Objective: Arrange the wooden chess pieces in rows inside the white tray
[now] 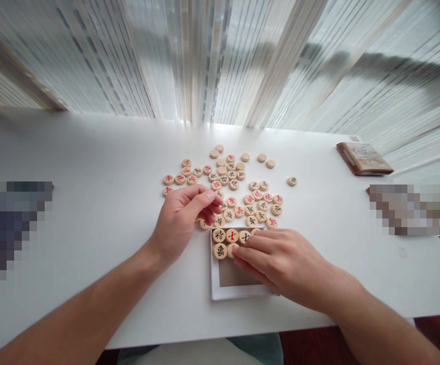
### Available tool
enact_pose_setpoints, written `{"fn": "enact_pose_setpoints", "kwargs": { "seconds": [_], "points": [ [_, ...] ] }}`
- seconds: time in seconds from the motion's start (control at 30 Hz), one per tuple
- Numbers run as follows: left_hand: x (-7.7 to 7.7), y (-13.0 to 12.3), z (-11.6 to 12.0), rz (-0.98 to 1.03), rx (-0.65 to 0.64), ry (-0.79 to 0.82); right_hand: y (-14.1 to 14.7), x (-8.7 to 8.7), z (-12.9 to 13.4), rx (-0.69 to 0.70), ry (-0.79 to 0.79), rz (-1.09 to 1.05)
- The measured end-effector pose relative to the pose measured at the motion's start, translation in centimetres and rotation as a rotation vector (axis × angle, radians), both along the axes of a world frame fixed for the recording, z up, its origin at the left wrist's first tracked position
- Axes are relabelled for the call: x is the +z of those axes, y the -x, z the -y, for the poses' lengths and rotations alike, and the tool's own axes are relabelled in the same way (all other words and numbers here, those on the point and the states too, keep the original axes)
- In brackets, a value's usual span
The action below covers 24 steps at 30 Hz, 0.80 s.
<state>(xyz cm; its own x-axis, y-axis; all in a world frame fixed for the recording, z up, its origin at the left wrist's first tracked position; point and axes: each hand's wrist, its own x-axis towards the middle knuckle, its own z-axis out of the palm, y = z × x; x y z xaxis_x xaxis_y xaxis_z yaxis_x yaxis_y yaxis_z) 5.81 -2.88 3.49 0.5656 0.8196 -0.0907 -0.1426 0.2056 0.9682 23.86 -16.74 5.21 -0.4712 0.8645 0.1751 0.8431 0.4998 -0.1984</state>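
Observation:
My right hand point(280, 258) is closed over a shallow white box point(215, 281), its fingertips on a red-marked xiangqi piece point(231, 251) in the second row. Round wooden pieces line the back of the box, among them a black-marked piece point(218, 235) at the left corner and a red-marked one point(232, 235) beside it. Another black-marked piece point(220, 251) lies below at the left. My fingers partly hide the right side of the box. Above loose pieces, my left hand point(183, 213) is closed with thumb against curled fingers; whatever it may hold is hidden.
Many loose xiangqi pieces point(234, 184) lie scattered behind the box, some blank side up. A brown book-like box point(364, 158) lies at the back right. Blurred-out items point(406, 209) sit at the right and left point(10, 233). Curtains point(189, 61) hang behind the white table point(109, 152).

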Motion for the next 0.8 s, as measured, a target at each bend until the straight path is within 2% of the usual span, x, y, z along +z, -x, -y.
{"fn": "enact_pose_setpoints", "kwargs": {
  "seconds": [0.27,0.43,0.57,0.67,0.73,0.8],
  "points": [
    [0.0,0.1,0.0,-0.002,-0.01,-0.002,-0.1,0.1,0.1,0.002,-0.013,-0.046],
    [-0.3,0.2,-0.4,-0.02,0.031,-0.039,-2.3,1.3,-0.7,-0.056,-0.089,-0.248],
    [-0.2,0.6,-1.3,-0.044,0.076,-0.089,-4.7,1.6,-1.8,-0.309,-0.27,-0.43],
    [0.3,1.0,-2.5,-0.032,0.165,-0.137,-6.0,1.0,-2.5,-0.542,-0.361,-0.612],
    [0.5,1.4,-3.5,-0.029,0.237,-0.196,-6.7,0.4,-3.1,-0.657,-0.312,-0.793],
    [0.4,1.7,-4.5,-0.064,0.307,-0.268,-7.4,0.0,-3.9,-0.717,-0.221,-0.97]
  ]
}}
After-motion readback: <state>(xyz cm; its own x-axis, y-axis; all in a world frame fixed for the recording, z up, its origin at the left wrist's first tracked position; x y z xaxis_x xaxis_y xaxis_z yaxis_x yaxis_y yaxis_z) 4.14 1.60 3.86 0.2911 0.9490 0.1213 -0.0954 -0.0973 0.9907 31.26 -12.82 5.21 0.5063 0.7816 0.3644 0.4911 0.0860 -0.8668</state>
